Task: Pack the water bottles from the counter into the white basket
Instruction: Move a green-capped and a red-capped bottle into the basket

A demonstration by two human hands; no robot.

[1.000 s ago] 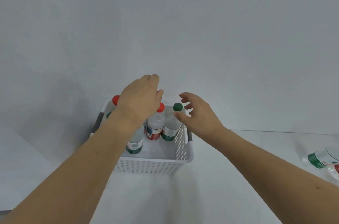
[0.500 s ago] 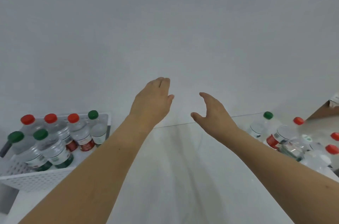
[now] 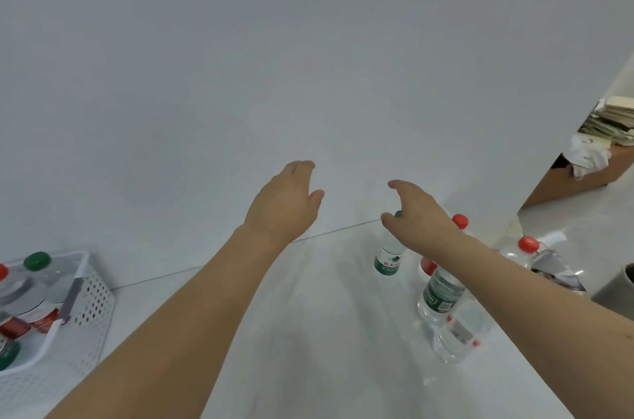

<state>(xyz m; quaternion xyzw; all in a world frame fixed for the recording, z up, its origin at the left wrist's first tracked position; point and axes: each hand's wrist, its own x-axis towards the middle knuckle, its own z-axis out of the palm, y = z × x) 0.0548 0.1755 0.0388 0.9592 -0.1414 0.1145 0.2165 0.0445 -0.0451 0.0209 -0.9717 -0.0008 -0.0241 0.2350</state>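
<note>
The white basket stands at the far left edge of the counter and holds several upright bottles with red and green caps. Several more water bottles stand on the counter at the right: a green-capped one under my right hand, a red-capped one behind my wrist, a green-labelled one and a clear one under my forearm. My right hand hovers open over the green-capped bottle, fingers curved, holding nothing. My left hand is open in mid-air over the bare counter.
Another red-capped bottle stands beside crumpled foil-like wrapping at the right. A grey round container sits at the right edge. Behind the wall's corner lies a brown box with papers. White wall runs along the back.
My view and both hands have swung right, away from the basket, which has slid to the left edge. My right hand has come over the bottles on the counter.
</note>
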